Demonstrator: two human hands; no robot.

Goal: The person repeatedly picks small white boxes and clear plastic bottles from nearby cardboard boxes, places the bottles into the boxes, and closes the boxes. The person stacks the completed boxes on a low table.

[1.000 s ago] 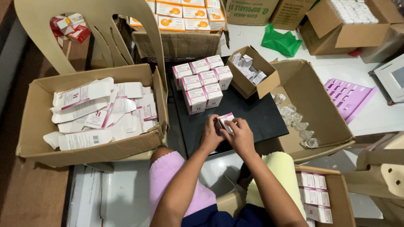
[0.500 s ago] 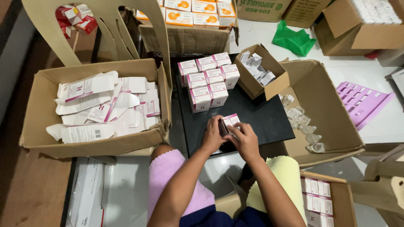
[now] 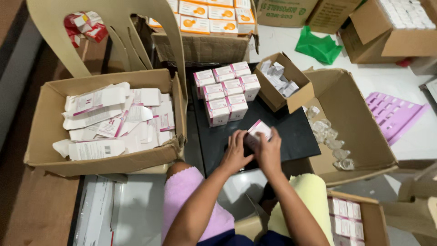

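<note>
Pink-and-white carton (image 3: 257, 130) sits clasped between left hand (image 3: 236, 152) and right hand (image 3: 269, 152).

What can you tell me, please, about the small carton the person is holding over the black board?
The small carton is a white cardboard box with a pink stripe, like those stacked behind it. It is tilted, one end raised toward the stack, and sits just above the black board. The left hand and right hand grip it from both sides, hiding its lower part; whether its flaps are closed cannot be seen.

Stacked cartons (image 3: 226, 93) behind hands (image 3: 252, 152)
</note>
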